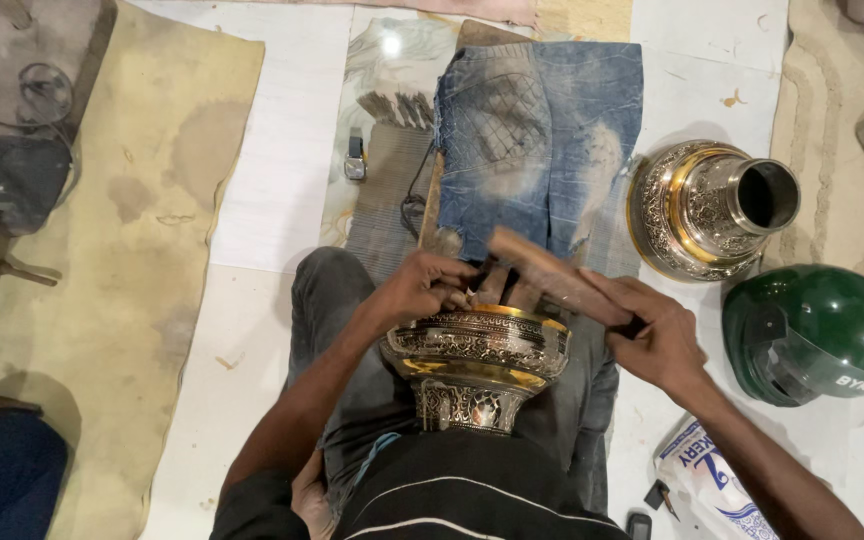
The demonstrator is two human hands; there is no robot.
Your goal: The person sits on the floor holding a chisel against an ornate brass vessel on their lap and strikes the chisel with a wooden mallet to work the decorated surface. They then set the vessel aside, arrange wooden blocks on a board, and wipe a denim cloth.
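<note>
Nearest the lens, a dark striped shirt hem (472, 500), and just above it an engraved silver-and-gold metal bowl (477, 350) on its pedestal, upright, propped in the lap between dark trousers (327, 300). Left hand (422, 285) curled over the bowl's far rim, fingertips pinched on something small at the edge, too hidden to name. Right hand (657, 335) clenched around the handle end of a wooden mallet (552, 275), slanting up-left over the bowl's rim, its head close beside the left fingers. Beyond the hands, worn blue denim cloth (537, 140) spread over a board, reaching toward the floor's far edge. To the right of the denim, a second engraved vessel (712, 205) lying on its side, open neck turned right, just beside a green helmet (817, 335); little free room on that side. Near the bottom right, a white printed bag (702, 475) under the right forearm. Left of the denim, a small wristwatch (355, 160) on grey ribbed matting. Pale floor tiles (282, 150) bare in a strip between the matting and a stained yellowish mat (132, 250) along the left; more open room there. Dark clutter at the far left corner, unclear.
</note>
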